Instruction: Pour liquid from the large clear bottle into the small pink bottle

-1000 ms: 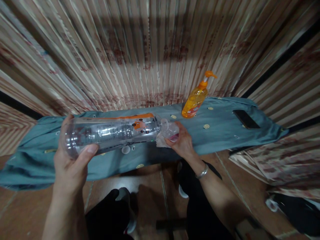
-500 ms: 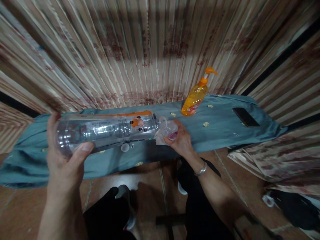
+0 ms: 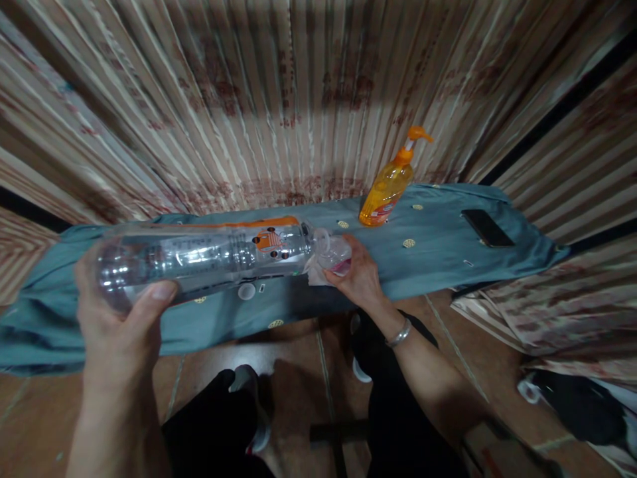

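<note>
A large clear plastic bottle (image 3: 209, 255) with an orange pattern lies sideways above the cloth, its narrow end toward the right. My left hand (image 3: 119, 318) is wrapped round its wide end at the left. My right hand (image 3: 361, 275) is closed round a small clear container (image 3: 337, 251) with something pink in it, right at the narrow end of the bottle. Beneath the small container is a crumpled whitish tissue (image 3: 317, 272). Whether the two openings touch cannot be made out. A small round translucent cap (image 3: 246, 291) lies on the cloth below the bottle.
A teal cloth (image 3: 438, 259) covers the long narrow surface. An orange pump bottle (image 3: 388, 192) stands near its back edge, and a black phone (image 3: 486, 228) lies at the right. Pleated curtains (image 3: 279, 99) hang behind. A dark bag-like item (image 3: 577, 408) is on the floor at right.
My left hand and the wide end of the large bottle have shifted slightly left. My right hand and the small container have hardly moved. The view has shifted a little.
</note>
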A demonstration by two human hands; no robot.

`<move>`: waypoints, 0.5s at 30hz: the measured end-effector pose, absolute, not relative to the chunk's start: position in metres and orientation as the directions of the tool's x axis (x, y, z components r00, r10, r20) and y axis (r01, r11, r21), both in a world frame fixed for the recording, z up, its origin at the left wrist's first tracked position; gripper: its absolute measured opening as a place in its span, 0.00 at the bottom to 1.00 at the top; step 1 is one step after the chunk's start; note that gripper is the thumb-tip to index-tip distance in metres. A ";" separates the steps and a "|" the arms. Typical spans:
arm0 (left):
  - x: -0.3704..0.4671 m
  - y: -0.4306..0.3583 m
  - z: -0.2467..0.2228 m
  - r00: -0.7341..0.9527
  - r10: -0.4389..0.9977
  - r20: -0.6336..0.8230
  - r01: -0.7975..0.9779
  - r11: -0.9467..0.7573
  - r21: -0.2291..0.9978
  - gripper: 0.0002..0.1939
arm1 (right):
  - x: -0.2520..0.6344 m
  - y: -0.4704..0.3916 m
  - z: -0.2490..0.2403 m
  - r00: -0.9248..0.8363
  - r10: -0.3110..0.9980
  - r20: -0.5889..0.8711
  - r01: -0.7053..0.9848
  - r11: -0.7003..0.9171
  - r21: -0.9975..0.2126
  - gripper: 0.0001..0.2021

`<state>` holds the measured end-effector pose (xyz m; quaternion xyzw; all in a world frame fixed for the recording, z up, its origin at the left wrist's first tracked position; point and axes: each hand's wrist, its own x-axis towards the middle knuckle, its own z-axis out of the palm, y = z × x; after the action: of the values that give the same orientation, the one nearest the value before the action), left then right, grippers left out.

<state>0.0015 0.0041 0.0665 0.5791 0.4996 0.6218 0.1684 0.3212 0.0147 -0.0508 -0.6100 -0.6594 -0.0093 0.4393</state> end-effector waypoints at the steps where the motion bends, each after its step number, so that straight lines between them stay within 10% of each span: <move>1: 0.004 0.004 0.068 -0.279 0.790 0.546 0.349 -0.446 0.824 0.44 | 0.321 0.015 -0.051 0.132 0.800 0.586 0.812 0.252 -0.527 0.37; 15: 0.003 0.001 0.066 -0.214 0.785 0.582 0.391 -0.477 0.787 0.38 | 0.323 0.015 -0.051 0.120 0.811 0.573 0.813 0.250 -0.525 0.38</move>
<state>0.0027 0.0009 0.0660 0.6058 0.4850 0.6096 0.1616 0.3228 0.0150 -0.0513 -0.6122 -0.6633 -0.0015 0.4304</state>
